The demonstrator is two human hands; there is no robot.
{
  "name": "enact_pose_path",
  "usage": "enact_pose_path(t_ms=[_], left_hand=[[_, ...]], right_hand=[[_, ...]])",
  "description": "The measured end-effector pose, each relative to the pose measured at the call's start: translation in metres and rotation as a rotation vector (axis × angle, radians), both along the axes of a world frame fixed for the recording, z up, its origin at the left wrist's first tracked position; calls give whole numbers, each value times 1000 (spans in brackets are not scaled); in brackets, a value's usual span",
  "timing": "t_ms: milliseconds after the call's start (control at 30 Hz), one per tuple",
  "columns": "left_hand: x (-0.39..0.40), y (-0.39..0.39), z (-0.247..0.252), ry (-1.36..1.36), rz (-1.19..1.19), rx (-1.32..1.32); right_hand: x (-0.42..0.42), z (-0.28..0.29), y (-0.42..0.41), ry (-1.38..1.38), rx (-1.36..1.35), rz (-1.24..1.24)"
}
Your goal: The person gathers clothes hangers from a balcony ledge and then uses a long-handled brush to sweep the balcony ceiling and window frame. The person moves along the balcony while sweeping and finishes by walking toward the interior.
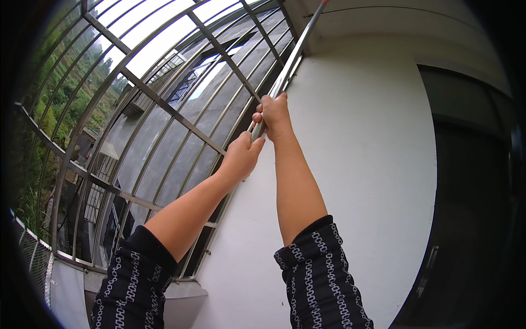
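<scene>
A shiny metal pole slants up and away towards the ceiling, with a red part at its far top end. My left hand grips it near the lower end. Just above, my right hand is closed around the same pole. Both arms are raised, in black sleeves with a pale chain pattern. What the pole's far end touches is cut off by the top of the picture.
Metal window bars fill the left side, with a grey building and a green slope outside. A white wall stands beside the hands. At the right is a dark doorway or window. A thin line runs below the ceiling.
</scene>
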State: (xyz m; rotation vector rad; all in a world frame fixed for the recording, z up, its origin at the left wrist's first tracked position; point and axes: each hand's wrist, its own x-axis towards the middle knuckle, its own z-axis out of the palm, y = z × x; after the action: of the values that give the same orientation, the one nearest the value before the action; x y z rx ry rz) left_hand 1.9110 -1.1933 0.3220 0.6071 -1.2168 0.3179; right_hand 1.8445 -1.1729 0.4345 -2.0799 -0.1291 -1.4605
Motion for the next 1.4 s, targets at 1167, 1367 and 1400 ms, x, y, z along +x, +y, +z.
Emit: enact_pose_path(t_ms=[1167, 1367, 1400], left_hand=[[-53, -27, -135, 6, 74, 161], [-55, -27, -393, 49, 69, 514], [-51, -23, -421, 52, 101, 499]], right_hand=[[-28, -63, -64, 53, 82, 77], [-33, -121, -69, -70, 50, 72], [-35, -143, -69, -19, 58, 68]])
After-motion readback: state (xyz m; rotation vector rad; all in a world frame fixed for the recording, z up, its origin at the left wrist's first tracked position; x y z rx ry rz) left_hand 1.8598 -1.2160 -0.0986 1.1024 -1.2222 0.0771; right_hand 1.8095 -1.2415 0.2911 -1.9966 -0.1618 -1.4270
